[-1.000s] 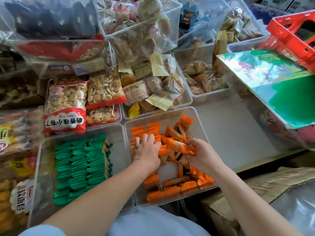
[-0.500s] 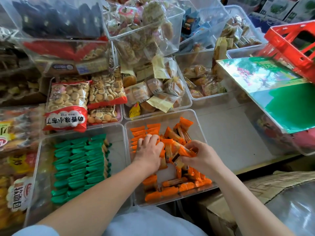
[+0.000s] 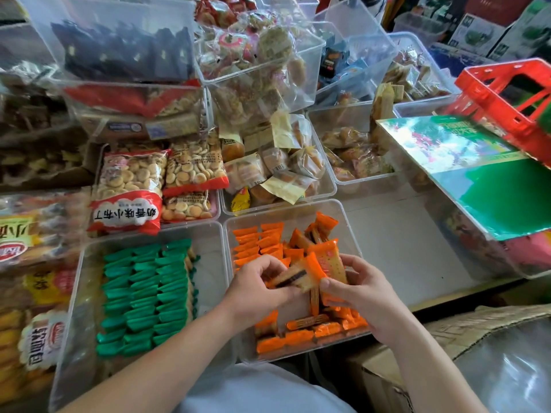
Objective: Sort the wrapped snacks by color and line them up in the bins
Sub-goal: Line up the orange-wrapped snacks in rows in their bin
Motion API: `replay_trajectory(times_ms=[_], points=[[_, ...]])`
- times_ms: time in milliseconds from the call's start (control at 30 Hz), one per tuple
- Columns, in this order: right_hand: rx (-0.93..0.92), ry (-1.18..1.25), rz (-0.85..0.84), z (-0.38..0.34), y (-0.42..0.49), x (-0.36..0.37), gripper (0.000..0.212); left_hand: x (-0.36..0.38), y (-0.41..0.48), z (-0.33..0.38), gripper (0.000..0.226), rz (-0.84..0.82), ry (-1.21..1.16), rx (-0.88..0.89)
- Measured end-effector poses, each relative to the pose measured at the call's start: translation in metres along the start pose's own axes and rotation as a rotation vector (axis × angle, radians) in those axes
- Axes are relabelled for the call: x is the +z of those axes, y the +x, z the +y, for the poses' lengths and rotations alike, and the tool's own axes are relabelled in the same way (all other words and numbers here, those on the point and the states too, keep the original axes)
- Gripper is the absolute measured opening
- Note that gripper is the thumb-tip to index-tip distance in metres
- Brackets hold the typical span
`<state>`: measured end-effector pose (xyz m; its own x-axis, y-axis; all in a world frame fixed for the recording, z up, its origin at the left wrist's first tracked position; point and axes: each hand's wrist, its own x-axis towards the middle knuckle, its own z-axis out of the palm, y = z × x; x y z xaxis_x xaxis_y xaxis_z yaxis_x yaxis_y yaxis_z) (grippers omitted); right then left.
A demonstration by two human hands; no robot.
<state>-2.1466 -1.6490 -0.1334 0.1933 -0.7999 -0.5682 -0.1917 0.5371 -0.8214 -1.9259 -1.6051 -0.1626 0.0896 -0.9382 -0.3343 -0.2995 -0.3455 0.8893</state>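
Observation:
A clear bin (image 3: 351,231) holds orange wrapped snacks (image 3: 259,242), some lined up at its far left, others loose at the near side (image 3: 310,326). Above its middle, my left hand (image 3: 256,290) and my right hand (image 3: 363,296) each grip a small bunch of orange snacks (image 3: 313,269); the two bunches meet between the hands. Left of it, another clear bin (image 3: 71,323) holds green wrapped snacks (image 3: 149,293) in neat rows.
Clear bins of biscuit bags (image 3: 131,186), wrapped cakes (image 3: 277,168) and other sweets crowd the back and left. A green box (image 3: 483,174) and a red crate (image 3: 512,93) sit at the right. A cardboard carton (image 3: 477,353) stands near right.
Both hands have lifted off the snacks in the bin and come together above it, now holding orange packs between them. The view has shifted slightly.

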Motion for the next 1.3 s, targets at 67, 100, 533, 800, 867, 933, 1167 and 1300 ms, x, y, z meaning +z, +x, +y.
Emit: replay_trajectory(times_ms=[67,100,533,800,867,933,1167,1300], points=[[0.005,0.021,0.056,0.003,-0.005,-0.004,0.033,-0.012,-0.006,-0.003,0.032,0.062,0.025,-0.026],[0.010,0.025,0.072,0.005,-0.006,-0.005,0.030,-0.016,-0.009,-0.004,0.035,0.082,0.065,-0.044],[-0.041,-0.026,0.088,0.004,-0.008,0.019,0.018,-0.023,-0.036,-0.001,0.042,-0.071,-0.068,-0.057],[-0.030,-0.044,0.045,-0.001,-0.015,0.025,0.020,-0.028,-0.049,-0.004,0.064,-0.024,-0.163,-0.016],[-0.040,-0.068,0.065,-0.001,-0.017,0.026,0.019,-0.032,-0.051,-0.004,0.056,-0.049,-0.140,-0.012],[-0.051,-0.114,0.084,-0.003,-0.017,0.024,0.018,-0.036,-0.052,-0.006,0.051,-0.110,-0.136,-0.013],[-0.057,-0.135,0.070,-0.001,-0.024,0.026,0.011,-0.029,-0.055,-0.006,0.034,0.029,-0.419,-0.149],[-0.037,-0.103,0.073,0.001,-0.029,0.041,0.019,-0.011,-0.050,-0.004,0.028,0.072,-0.673,-0.249]])
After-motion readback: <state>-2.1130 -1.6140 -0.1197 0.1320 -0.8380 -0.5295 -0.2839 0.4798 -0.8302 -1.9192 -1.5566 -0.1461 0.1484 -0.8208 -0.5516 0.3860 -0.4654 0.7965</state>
